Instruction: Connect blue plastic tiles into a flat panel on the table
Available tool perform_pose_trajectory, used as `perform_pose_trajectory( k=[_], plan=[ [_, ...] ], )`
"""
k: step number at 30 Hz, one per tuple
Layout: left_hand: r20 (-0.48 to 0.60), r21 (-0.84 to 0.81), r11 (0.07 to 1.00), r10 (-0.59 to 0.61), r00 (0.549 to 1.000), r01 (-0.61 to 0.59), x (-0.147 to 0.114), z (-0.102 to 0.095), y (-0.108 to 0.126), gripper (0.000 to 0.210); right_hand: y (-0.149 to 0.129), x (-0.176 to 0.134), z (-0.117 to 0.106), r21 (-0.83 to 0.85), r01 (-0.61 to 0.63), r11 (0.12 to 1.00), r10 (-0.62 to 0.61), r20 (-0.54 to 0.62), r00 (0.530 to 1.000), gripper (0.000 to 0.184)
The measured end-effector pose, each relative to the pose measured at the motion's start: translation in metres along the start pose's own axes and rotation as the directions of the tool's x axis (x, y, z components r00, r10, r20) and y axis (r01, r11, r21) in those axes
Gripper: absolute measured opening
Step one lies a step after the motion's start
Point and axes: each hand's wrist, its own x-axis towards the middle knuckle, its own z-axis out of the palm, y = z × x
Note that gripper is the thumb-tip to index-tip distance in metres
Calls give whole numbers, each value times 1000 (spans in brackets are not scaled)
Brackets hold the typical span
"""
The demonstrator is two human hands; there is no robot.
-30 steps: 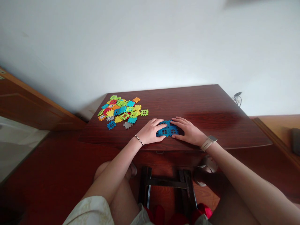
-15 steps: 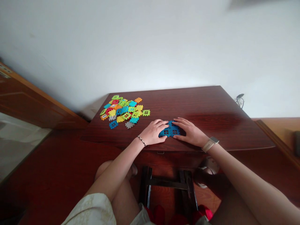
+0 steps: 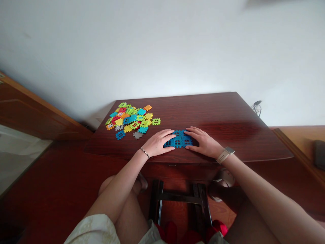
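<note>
The left hand (image 3: pixel 158 142) and the right hand (image 3: pixel 204 142) frame the blue panel (image 3: pixel 179 139) at its two ends. Each grip is partly open, fingers bent over the top and far side of the panel, thumb against its near edge, so both have hold of it without closing tightly; how hard they press I cannot tell.

What has just changed is the left grip: it sits farther out toward the left end of the panel than a moment ago, while the right grip keeps its place at the right end. More of the panel is bare between the hands, with three window squares showing along its near side. For the work in hand, that seems to mean the joined squares can be steadied from both ends, their seams in plain view.

The panel lies flat on the table (image 3: pixel 210 112), near the front edge. To the left of the panel and farther back is a heap of loose tiles (image 3: pixel 132 118) in mixed colours, some overlapping. On the side of the heap toward the panel lie a green tile (image 3: pixel 156 121) and a grey tile (image 3: pixel 137 135), both apart from the panel. Well beyond the panel stands a pale wall (image 3: pixel 162 51); off to its right, past the table, hangs a dark cable (image 3: pixel 257 107).
</note>
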Motion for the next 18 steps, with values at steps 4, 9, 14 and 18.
perform_pose_trajectory(
  k=[4,9,14,18],
  plan=[
    [-10,1,1000,-6,1000,6,0,-1,0,57,-2,0,-1,-3,-3,1000,3,5,1000,72],
    [-21,1,1000,-10,1000,10,1,3,-1,54,-2,0,-1,-2,-8,1000,8,6,1000,71],
    [-31,22,1000,13,999,-12,2,6,-3,52,0,-1,1,-1,-6,1000,6,-9,1000,71],
    [-40,43,999,26,999,-25,0,7,-4,49,2,-1,2,-9,-2,1000,2,-9,1000,72]
  ],
)
